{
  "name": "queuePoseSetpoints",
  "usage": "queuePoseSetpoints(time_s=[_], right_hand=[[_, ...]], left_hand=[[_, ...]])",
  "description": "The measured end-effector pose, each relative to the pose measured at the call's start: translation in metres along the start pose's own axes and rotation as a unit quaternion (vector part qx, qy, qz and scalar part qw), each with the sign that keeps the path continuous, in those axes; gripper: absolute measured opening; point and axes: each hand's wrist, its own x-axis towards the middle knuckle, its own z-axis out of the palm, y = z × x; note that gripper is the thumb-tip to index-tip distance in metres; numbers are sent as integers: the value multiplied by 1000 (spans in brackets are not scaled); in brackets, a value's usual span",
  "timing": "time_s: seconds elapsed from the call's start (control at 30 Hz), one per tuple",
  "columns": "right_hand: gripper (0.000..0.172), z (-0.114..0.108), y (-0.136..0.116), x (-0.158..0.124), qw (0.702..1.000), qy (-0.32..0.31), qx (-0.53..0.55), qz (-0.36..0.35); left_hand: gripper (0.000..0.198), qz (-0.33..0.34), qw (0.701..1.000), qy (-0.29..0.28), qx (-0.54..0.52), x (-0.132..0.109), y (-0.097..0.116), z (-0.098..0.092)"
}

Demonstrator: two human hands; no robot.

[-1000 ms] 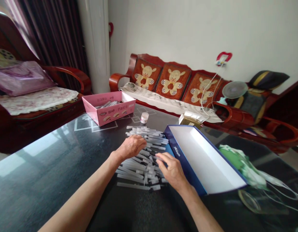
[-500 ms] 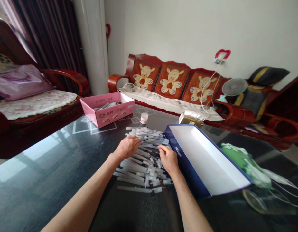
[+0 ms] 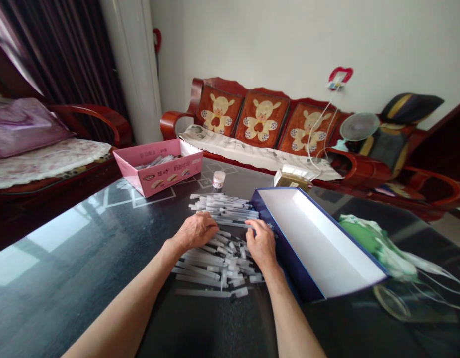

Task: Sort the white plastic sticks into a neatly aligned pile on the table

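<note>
My left hand (image 3: 198,230), fingers curled down, is at the left end of a slim white pen-like tube (image 3: 233,224). Fingers of my right hand (image 3: 260,241) are closed at the tube's right end, beside the blue box. Just beyond lies a bundle of similar pen-like tubes (image 3: 224,204), laid roughly side by side, some with dark tips. Nearer to me is a looser heap of translucent tubes (image 3: 200,268) mixed with short clear caps (image 3: 233,276). My fingertips partly hide what they grip.
An open blue box (image 3: 319,243) with a white inside stands at right. At back left, a pink box (image 3: 166,174) holds several tubes. A small white tub (image 3: 218,179) stands between them. A green-and-white plastic bag (image 3: 379,243) and a tissue box (image 3: 292,179) are on the dark table (image 3: 84,258).
The view has shifted slightly. My right hand has turned a little, its fingers flatter over the tube's end. My left hand stays almost in place.
</note>
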Motion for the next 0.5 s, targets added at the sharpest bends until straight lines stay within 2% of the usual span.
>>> queuePoseSetpoints(time_s=[0.1, 0.23, 0.3, 0.37, 0.43, 0.5], right_hand=[[30, 5, 8, -2, 999, -4, -37, 3], [27, 8, 9, -6, 996, -42, -70, 25], [20, 6, 8, -6, 994, -63, -77, 34], [16, 3, 6, -5, 994, -75, -68, 36], [15, 0, 5, -4, 996, -66, -43, 35], [14, -1, 4, -1, 998, -45, -7, 35]], left_hand=[[28, 2, 1000, -4, 12, 0, -1, 2], [32, 16, 1000, -27, 4, 0, -1, 3], [38, 11, 1000, -4, 13, 0, -2, 3], [40, -9, 999, 43, 27, 1, -3, 4], [39, -27, 995, 85, 37, 1, -4, 5], [37, -35, 993, 103, 44, 2, -5, 6]])
